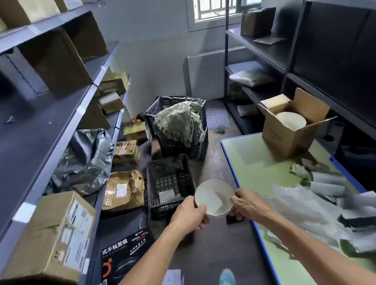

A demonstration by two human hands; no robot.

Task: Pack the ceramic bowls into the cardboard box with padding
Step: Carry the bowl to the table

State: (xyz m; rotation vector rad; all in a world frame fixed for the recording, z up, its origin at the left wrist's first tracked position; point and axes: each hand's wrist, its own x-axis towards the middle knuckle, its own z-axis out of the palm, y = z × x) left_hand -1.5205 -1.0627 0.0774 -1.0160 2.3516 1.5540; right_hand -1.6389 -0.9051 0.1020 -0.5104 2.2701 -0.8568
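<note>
Left hand, right hand grip bowl; cardboard box holds white bowl.

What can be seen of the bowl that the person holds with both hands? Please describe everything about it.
The bowl is round, shallow and pale off-white, with a smooth glaze that looks ceramic and a thin darker line along its rim. It is empty and tilted, its opening facing up toward the camera. It is held in the air above the dark floor, between the black crate and the green table. The left hand grips its left edge and the right hand pinches its right edge.
</note>
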